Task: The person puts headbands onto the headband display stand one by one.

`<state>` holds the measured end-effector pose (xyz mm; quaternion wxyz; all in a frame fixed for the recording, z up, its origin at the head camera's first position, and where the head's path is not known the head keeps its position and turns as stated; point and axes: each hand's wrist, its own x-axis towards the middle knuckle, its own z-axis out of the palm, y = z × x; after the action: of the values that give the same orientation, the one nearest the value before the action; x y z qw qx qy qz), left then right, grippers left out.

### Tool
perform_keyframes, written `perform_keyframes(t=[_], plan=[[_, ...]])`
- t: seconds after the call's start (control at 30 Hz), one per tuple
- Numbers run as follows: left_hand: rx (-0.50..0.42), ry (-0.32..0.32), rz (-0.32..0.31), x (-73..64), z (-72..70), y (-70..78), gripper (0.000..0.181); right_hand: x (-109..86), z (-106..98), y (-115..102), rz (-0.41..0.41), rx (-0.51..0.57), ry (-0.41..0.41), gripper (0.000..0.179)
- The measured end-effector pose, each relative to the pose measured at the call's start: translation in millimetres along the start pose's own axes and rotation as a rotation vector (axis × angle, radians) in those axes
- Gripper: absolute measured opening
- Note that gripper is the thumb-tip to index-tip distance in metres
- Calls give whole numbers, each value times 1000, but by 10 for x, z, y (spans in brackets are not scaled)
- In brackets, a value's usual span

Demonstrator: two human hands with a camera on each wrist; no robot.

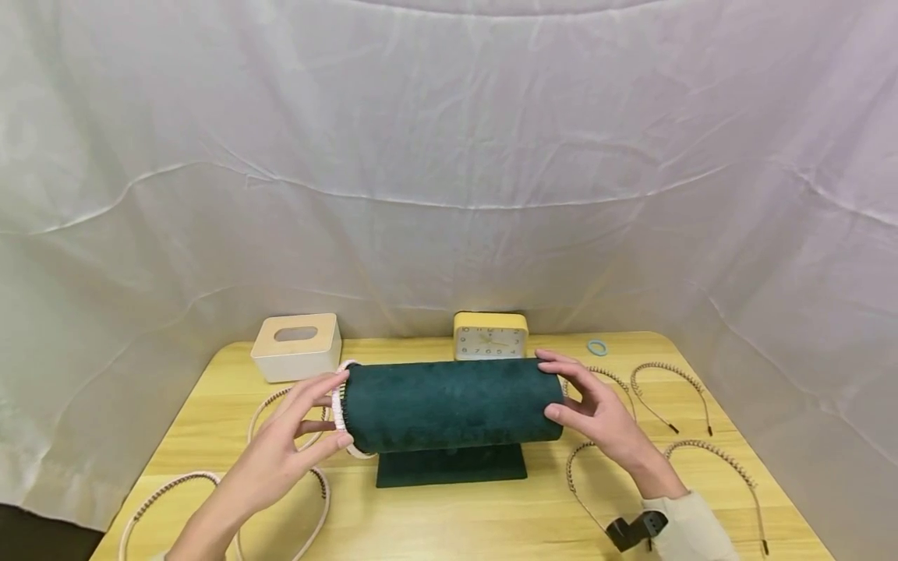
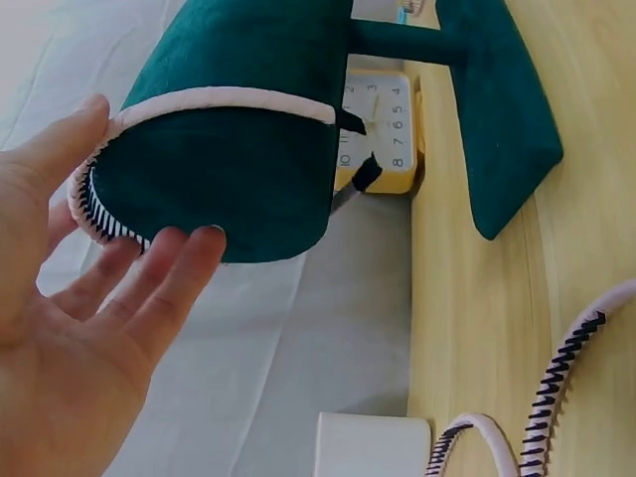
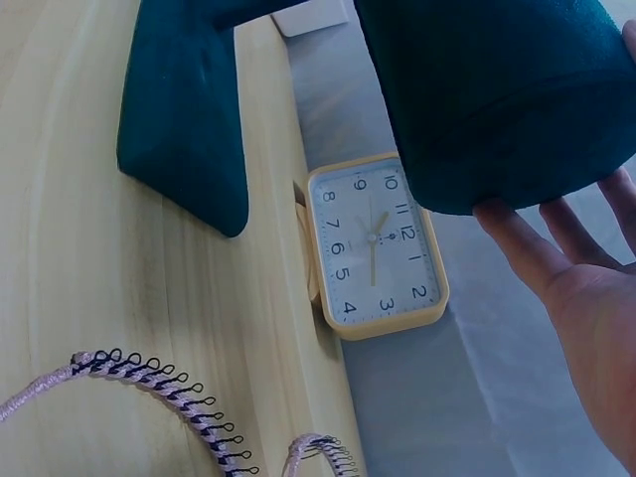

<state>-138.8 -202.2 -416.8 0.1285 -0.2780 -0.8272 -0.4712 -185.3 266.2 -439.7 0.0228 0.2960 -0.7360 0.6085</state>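
A dark green velvet display roll (image 1: 452, 405) lies horizontally on its stand (image 1: 452, 466). A pale pink headband (image 2: 229, 96) with dark teeth inside goes around the roll's left end, its two black tips (image 2: 366, 171) showing on the far side. My left hand (image 1: 281, 440) grips this headband, thumb and fingertips spread across it and touching the roll's end. At the other end, my right hand (image 1: 596, 409) holds the roll, thumb in front and fingers over the top. In the right wrist view, its fingertips (image 3: 507, 231) press the rim; some fingers are partly hidden behind the roll.
Several more headbands lie on the wooden table, pale ones (image 1: 319, 514) at left and beaded ones (image 1: 722, 452) at right. Along the back stand a white tissue box (image 1: 298, 366) with a wooden lid, a yellow clock (image 1: 491, 336) and a blue ring (image 1: 597, 347). Grey cloth (image 1: 449, 257) hangs behind.
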Motion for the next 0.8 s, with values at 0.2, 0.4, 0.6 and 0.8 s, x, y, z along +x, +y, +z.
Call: perform_keyframes(t=[0.2,0.4,0.6,0.8], plan=[[81,-2,16,19,-2,24,81,7,3,-24,11,13,0,59],[139,-11,47,49,6,13,83,-2,-12,-2,-26,14,-7,57],[154,-53,27,97,40,-16,80,-18,-20,15,-30,0,0,56],[188,-41,72,84,45,-47,77,-7,5,-12,1,6,0,58]])
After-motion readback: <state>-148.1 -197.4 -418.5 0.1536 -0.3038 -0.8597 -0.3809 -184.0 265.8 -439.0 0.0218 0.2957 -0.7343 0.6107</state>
